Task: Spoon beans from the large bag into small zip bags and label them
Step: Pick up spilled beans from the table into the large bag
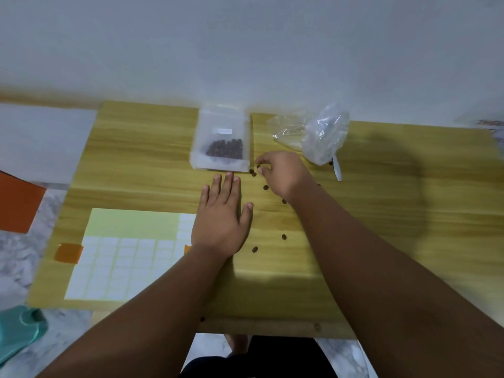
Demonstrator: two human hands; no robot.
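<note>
Wooden table (pixel 354 241), zip bag (pixel 221 140) label (pixel 225 130) unreadable

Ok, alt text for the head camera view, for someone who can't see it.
A person's right hand curls its fingers over loose beans spilled on a wooden table, while the left hand lies flat beside it. Behind the hands lie a labelled small zip bag holding beans and a crumpled clear large bag; a label sheet lies at left.
</note>
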